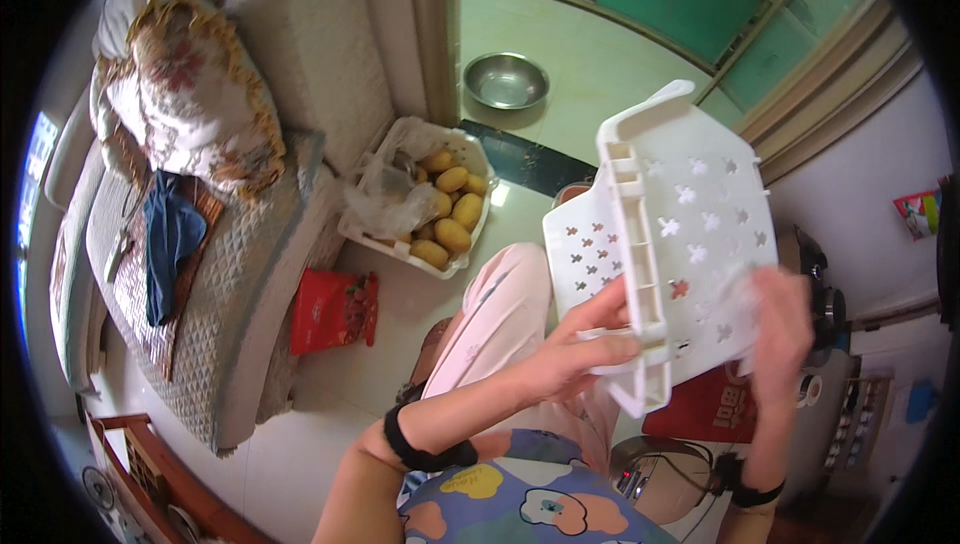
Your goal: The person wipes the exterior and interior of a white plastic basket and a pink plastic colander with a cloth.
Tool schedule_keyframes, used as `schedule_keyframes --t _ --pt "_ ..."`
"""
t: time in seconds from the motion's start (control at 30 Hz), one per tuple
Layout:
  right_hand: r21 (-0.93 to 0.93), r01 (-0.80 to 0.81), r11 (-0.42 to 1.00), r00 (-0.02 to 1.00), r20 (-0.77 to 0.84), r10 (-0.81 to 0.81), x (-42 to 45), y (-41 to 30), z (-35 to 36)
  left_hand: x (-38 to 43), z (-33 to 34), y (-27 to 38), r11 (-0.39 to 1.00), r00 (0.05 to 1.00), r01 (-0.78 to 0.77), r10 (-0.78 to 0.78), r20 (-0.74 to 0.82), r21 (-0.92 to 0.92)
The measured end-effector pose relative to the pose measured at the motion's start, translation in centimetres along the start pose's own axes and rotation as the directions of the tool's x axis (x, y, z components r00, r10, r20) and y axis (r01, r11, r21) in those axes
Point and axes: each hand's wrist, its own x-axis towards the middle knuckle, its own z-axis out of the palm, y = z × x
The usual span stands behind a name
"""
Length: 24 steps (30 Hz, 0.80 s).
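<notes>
In front of me is a white plastic rack (637, 244), tilted, with small shaped cut-outs through its panels and a ribbed edge bar. My left hand (589, 353) grips the lower part of that bar, thumb on the near side. On the broad right-hand panel, my right hand (784, 326) presses a crumpled whitish cloth or tissue (739, 300). Motion blurs both that hand and the cloth, so the fingers are hard to make out. The rack sits above my lap, over pink trousers (502, 304).
A white plastic basket (480, 244) of potatoes (454, 234) and a clear plastic bag stands on the floor beside a sofa (247, 319). Near it lies a red bag (322, 311). A steel basin (507, 81) rests beyond the dark threshold. Cables (675, 443) lie at lower right.
</notes>
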Motion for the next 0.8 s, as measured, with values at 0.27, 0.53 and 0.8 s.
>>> schedule_keyframes --t 0.27,0.53,0.8 --pt "0.169 -0.077 0.983 0.985 0.167 0.049 2.3 -7.1 -0.9 5.4 1.1 -1.6 0.924 0.94 -0.329 0.302 0.156 0.193" --pt "0.142 -0.302 0.943 0.919 -0.219 0.327 2.7 -1.8 3.2 9.0 2.9 1.9 0.755 0.874 -0.487 0.416 0.252 0.44" --pt "0.577 -0.347 0.739 0.788 -0.248 0.564 4.8 2.9 11.5 4.6 -6.8 3.9 0.003 0.607 -0.396 0.751 0.259 0.918"
